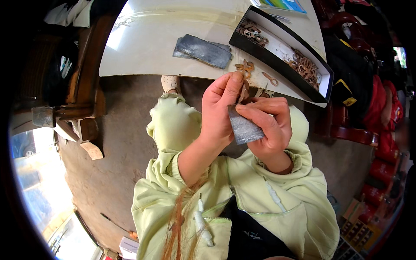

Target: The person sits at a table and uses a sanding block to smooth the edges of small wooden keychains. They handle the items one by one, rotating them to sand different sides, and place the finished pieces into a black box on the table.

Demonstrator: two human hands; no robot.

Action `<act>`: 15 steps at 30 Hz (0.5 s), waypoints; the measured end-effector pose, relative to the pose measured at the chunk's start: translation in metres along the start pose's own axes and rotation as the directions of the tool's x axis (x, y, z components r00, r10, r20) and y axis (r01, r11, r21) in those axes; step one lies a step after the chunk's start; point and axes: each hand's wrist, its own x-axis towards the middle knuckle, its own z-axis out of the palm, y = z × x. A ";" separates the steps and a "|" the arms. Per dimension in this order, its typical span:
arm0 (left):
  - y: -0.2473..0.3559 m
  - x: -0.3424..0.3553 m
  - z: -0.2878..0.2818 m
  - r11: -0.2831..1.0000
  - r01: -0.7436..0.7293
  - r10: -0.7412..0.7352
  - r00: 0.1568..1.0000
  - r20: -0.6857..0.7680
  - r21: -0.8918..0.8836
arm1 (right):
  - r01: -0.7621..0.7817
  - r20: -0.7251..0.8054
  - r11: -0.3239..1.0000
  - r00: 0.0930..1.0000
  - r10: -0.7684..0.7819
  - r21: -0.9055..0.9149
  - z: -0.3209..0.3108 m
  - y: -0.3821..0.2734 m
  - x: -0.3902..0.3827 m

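My left hand (221, 108) pinches a small rusty metal piece (243, 92) between thumb and fingers. My right hand (271, 125) grips a grey, worn abrasive sheet (245, 125), its thumb pressing near the upper corner, close against the metal piece. Beyond both hands, a little pile of orange-rusted pieces (245, 66) and a single ring-ended piece (269, 78) lie on the white table (138, 47). Two grey rectangular sheets (203, 51) rest overlapped to their left.
A long black box (260, 51) holding several rusty parts spans the table's right side. Colourful papers (281, 5) lie behind it. Dark wooden furniture (86, 65) stands at left; red items (379, 112) and dark bags crowd the right. My legs are below the table edge.
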 end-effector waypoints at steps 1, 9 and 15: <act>-0.001 0.001 0.000 1.000 -0.023 0.022 1.000 0.010 0.019 | -0.004 -0.012 1.000 1.000 0.004 -0.009 0.000 -0.001 0.000; -0.001 0.000 0.003 0.997 -0.074 0.074 0.990 -0.120 0.009 | -0.070 -0.024 0.997 0.997 0.071 0.021 0.006 -0.003 -0.003; -0.002 -0.001 0.009 0.995 -0.076 0.086 0.979 -0.182 0.064 | -0.065 -0.049 0.998 0.997 0.066 0.018 0.006 -0.005 0.000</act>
